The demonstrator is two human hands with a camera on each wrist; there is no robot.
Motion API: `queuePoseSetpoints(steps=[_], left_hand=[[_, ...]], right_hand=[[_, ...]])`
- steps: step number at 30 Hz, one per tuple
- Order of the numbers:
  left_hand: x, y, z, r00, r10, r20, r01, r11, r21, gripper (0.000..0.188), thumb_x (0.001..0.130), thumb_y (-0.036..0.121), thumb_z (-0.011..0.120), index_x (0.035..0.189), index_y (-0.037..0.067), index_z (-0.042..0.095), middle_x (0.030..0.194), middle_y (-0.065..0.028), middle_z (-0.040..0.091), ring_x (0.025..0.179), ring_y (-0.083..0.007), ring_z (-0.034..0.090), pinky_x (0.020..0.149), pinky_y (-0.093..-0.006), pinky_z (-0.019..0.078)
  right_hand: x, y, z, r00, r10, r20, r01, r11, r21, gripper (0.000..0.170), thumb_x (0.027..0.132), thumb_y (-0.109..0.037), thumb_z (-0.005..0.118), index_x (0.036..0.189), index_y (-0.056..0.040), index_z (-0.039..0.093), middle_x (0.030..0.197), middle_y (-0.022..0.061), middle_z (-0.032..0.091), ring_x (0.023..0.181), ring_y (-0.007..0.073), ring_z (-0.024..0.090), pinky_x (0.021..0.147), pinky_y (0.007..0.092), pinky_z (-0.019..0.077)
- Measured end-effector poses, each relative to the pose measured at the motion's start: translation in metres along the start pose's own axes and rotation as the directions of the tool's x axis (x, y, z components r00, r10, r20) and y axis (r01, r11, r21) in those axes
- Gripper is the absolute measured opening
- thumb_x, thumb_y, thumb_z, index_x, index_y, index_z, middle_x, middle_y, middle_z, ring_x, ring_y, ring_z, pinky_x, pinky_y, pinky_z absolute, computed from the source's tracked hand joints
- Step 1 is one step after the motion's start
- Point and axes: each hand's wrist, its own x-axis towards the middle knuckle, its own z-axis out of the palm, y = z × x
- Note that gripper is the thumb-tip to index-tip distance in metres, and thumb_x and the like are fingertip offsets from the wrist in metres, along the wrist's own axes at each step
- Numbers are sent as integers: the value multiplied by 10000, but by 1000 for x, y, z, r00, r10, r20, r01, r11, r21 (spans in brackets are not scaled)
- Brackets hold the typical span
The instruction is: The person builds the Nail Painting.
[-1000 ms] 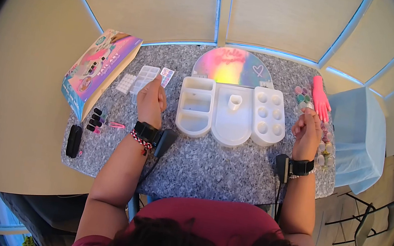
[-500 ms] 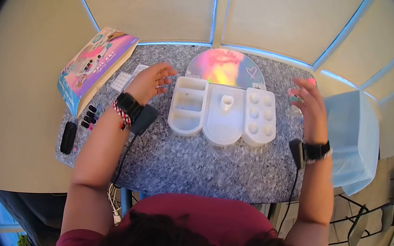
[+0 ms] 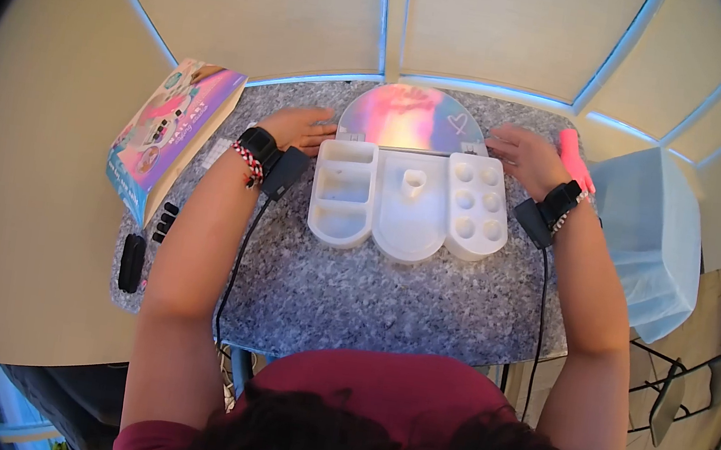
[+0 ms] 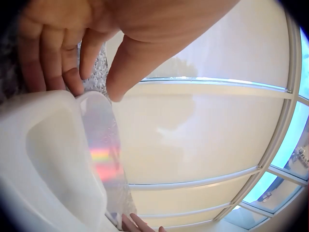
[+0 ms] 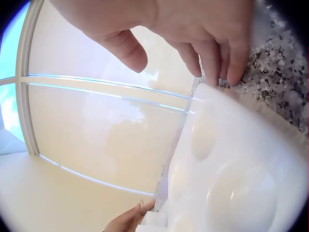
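A white nail-art station (image 3: 411, 218) sits on the granite-patterned table, with tray compartments at left, a small cup on its middle section and round wells at right. Behind it is a shiny iridescent half-round panel (image 3: 415, 118) with a heart drawn on it. My left hand (image 3: 302, 129) is at the station's back left corner, fingers reaching inward, fingertips right at the rim in the left wrist view. On the opposite side, my right hand (image 3: 526, 160) has its fingertips at the back right edge beside the wells, thumb held apart.
A colourful nail-art box (image 3: 175, 128) leans at the table's left. Black-capped bottles (image 3: 165, 222) and a black case (image 3: 131, 263) lie near the left edge. Behind my right hand is a pink model hand (image 3: 575, 159). A blue-draped piece of furniture (image 3: 650, 236) stands right of the table.
Both hands have moved apart, then forward to the station's back corners, their fingers loosening from a curl. The station holds its place on the table; the head view has shifted slightly.
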Motion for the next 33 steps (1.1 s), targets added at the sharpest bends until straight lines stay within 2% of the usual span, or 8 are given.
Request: queuePoseSetpoints(steps=[2,5,6,8,13,20,27,33], left_hand=[[23,-8,-20,869,258,423,-481,647,592,543,1123,293,725,1583,30,604,1524,-160,712,1343,-248,723,1073,-401,607],[3,6,14,996,-17,84,-11,947,320,499,1119,230,754,1546,-4,644,1470,-149,742,1334,-230,726,1105,-395,617],[5,5,13,996,-17,83,-11,947,320,499,1119,230,754,1546,-4,644,1470,-149,742,1334,-230,726,1105,-395,617],[9,1,10,969,31,246,-86,973,216,503,1120,234,756,1551,-1,647,1441,-134,757,1290,-214,745,1115,-384,613],[-12,9,18,961,228,157,-266,920,289,451,1114,236,763,1505,22,695,1361,-117,795,1193,-176,773,1050,-341,621],[-48,2,23,830,532,169,-547,714,438,284,1041,85,816,1298,-16,748,1213,-106,834,1120,-150,779,953,-327,633],[-63,-13,29,808,572,138,-562,680,472,197,1065,49,776,1247,-27,777,1135,-112,853,1042,-160,790,961,-339,619],[-63,-15,26,781,596,189,-559,530,638,201,1073,100,760,1225,-23,805,1065,-103,856,990,-158,778,931,-341,601]], right_hand=[[7,9,-8,1000,-4,0,4,999,44,635,1159,-381,595,1629,35,500,1636,221,595,1515,322,569,1256,473,458],[15,13,-16,1000,26,-10,-25,996,85,616,1147,-366,616,1622,14,518,1587,216,633,1459,300,604,1226,450,476],[17,13,-18,998,60,-18,-59,995,83,609,1146,-357,619,1621,10,519,1565,214,647,1457,297,604,1221,448,480],[21,16,-25,998,58,1,-58,995,86,605,1143,-349,629,1619,9,521,1550,207,656,1451,292,605,1221,445,481],[13,11,-14,999,28,-16,-28,999,27,551,1127,-328,689,1567,-11,591,1457,145,711,1359,251,666,1181,420,515],[18,9,-10,913,-391,116,403,820,-407,248,1124,-153,728,1333,-22,755,1172,36,803,1060,136,724,1021,322,569],[2,10,-4,834,-522,180,501,579,-643,151,1081,-60,740,1225,-17,745,1079,79,803,999,133,708,918,339,568],[-12,15,-1,879,-442,178,435,591,-679,84,1066,-46,749,1129,-23,698,957,43,730,908,140,663,865,335,550]])
